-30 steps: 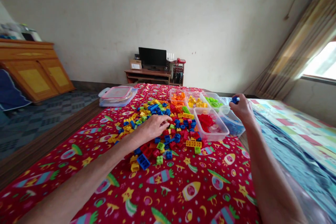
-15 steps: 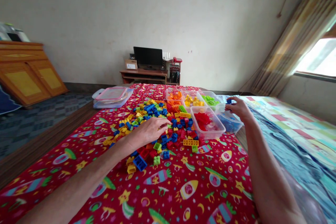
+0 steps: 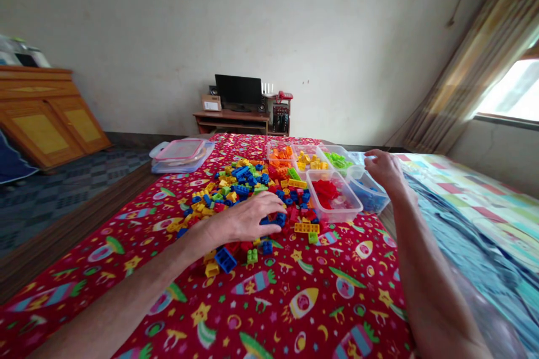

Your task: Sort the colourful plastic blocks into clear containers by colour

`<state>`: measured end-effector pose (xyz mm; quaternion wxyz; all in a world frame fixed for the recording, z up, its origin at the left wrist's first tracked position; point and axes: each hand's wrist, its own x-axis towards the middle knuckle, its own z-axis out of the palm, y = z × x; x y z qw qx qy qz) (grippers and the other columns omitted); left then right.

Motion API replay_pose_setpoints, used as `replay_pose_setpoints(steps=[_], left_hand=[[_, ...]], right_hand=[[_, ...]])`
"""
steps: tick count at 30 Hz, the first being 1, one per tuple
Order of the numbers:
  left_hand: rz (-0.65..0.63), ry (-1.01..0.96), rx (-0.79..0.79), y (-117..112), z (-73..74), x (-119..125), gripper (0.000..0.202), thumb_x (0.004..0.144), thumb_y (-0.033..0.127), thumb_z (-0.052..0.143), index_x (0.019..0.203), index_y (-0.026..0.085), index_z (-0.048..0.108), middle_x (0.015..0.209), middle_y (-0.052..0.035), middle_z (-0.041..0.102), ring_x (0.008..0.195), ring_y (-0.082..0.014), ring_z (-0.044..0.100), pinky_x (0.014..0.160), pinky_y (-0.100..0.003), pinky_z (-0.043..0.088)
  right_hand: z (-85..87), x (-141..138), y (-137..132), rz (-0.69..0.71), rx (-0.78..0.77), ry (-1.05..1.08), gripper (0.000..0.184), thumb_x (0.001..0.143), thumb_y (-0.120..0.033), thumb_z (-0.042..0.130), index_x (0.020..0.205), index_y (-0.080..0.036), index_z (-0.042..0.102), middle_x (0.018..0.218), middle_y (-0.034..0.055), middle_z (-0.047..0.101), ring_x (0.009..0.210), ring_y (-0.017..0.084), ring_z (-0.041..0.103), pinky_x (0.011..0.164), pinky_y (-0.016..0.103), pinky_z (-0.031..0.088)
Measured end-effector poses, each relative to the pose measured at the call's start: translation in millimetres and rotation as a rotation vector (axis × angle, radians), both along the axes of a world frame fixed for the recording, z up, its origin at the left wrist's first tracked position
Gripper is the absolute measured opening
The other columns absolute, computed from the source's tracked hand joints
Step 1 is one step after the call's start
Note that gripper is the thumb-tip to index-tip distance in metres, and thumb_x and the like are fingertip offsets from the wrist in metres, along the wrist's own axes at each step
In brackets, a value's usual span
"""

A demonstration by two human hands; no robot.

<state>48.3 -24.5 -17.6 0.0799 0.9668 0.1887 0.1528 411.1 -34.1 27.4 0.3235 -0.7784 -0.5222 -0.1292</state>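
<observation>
My left hand (image 3: 255, 217) reaches into a pile of mixed toy building bricks (image 3: 242, 175), its thumb and fingers apart around some blue bricks (image 3: 277, 219). Whether it touches them I cannot tell. My right hand (image 3: 385, 171) is raised above the rim of a clear plastic box (image 3: 381, 202) that has blue bricks in it. Its fingers are parted, and no brick shows in them. Left of that box stands a clear box (image 3: 351, 207) with red bricks (image 3: 326, 193).
Behind are clear boxes with orange bricks (image 3: 282, 154), yellow bricks (image 3: 309, 162) and green bricks (image 3: 338, 160). Stacked box lids (image 3: 181, 150) lie at the left edge of the red patterned cloth (image 3: 295, 314). A bed with a patchwork cover (image 3: 455, 179) adjoins on the right.
The blue brick in my right hand has left it, and the fingers have parted over the blue bricks' box. My left hand has shifted slightly right and nearer me, its fingers spreading.
</observation>
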Motion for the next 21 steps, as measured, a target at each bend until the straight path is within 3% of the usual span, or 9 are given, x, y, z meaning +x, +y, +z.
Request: replay_pose_setpoints(steps=[3,5,9,15,18,21], left_hand=[[-0.073,0.13,0.045,-18.7,-14.9,8.0,0.053,0.078,0.045,0.068,0.127,0.032,0.055,0.149,-0.0063,0.038,0.139,-0.0323,0.027,0.112,-0.052,0.024],[-0.069,0.202,0.075,-26.2,-29.5,11.7,0.055,0.08,0.048,0.065,0.132,0.035,0.05,0.153,-0.0055,0.029,0.142,-0.0346,0.019,0.112,-0.058,0.019],[-0.016,0.173,0.188,-20.1,-48.3,10.8,0.039,0.088,0.041,0.056,0.126,0.031,0.054,0.149,-0.0048,0.038,0.14,-0.0292,0.025,0.114,-0.056,0.012],[0.111,0.103,0.214,6.1,-32.4,0.4,0.012,0.086,0.03,0.059,0.095,0.024,0.064,0.127,-0.0042,0.059,0.126,-0.0245,0.044,0.112,-0.051,0.022],[0.159,0.047,0.213,18.5,-25.8,-7.0,0.012,0.086,0.03,0.059,0.093,0.021,0.062,0.115,-0.0053,0.063,0.116,-0.0223,0.051,0.108,-0.045,0.029],[0.216,0.021,0.212,31.4,-22.1,-15.1,0.017,0.087,0.035,0.057,0.091,0.019,0.063,0.102,-0.0062,0.067,0.102,-0.0215,0.058,0.099,-0.038,0.038]], right_hand=[[5.9,-24.8,-0.1,0.115,0.007,0.001,0.035,0.079,-0.024,0.045,0.103,-0.015,0.07,0.072,0.0075,0.069,0.07,0.02,0.062,0.071,0.031,0.045],[6.8,-39.8,-1.1,0.184,0.009,-0.023,0.034,0.081,-0.023,0.044,0.102,-0.016,0.07,0.072,0.0071,0.07,0.069,0.019,0.062,0.071,0.03,0.044],[7.7,-64.5,-4.9,0.287,-0.01,-0.068,0.032,0.083,-0.023,0.044,0.1,-0.017,0.07,0.074,0.0072,0.07,0.07,0.018,0.063,0.068,0.028,0.042],[11.7,-106.5,-17.1,0.516,-0.091,-0.094,0.028,0.083,-0.016,0.047,0.101,-0.016,0.069,0.07,0.0042,0.067,0.063,0.014,0.058,0.061,0.025,0.037],[6.5,-131.2,-27.3,0.666,-0.254,-0.206,0.024,0.083,-0.013,0.048,0.093,-0.019,0.069,0.07,0.0027,0.065,0.061,0.012,0.054,0.058,0.024,0.035],[-6.0,-153.1,-39.2,0.832,-0.474,-0.408,0.019,0.083,-0.015,0.05,0.092,-0.018,0.067,0.083,0.0059,0.068,0.07,0.015,0.059,0.059,0.025,0.038]])
